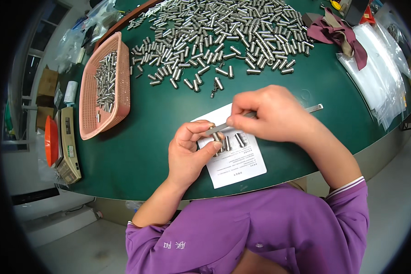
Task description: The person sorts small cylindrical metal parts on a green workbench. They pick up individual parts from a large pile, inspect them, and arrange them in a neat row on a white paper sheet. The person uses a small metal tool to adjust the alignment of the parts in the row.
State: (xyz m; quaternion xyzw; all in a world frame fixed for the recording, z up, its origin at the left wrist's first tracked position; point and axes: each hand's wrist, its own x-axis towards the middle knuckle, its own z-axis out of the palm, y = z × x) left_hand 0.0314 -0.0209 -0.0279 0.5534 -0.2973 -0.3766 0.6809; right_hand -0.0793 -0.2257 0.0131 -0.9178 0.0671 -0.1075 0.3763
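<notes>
My left hand (191,150) is closed, pinching a small metal cylinder (216,136) between thumb and fingers. In my closed right hand (267,114) is a long, flat metal strip (315,108); one end sticks out to the right. Its other end crosses the top of the pinched cylinder and appears to touch it. Fingers cover much of both pieces. Beneath the hands lies a printed white sheet (235,169). Two more metal cylinders (240,139) show on it, right of my left fingertips; whether they are loose parts or printed pictures I cannot tell.
A heap of metal cylinders (214,34) spreads over the far side of the green table (146,169). At left stand a pink basket (123,98) with more cylinders, a scale (70,150) and a red pan (51,141). Plastic bags (374,73) and a maroon cloth (335,32) lie at right.
</notes>
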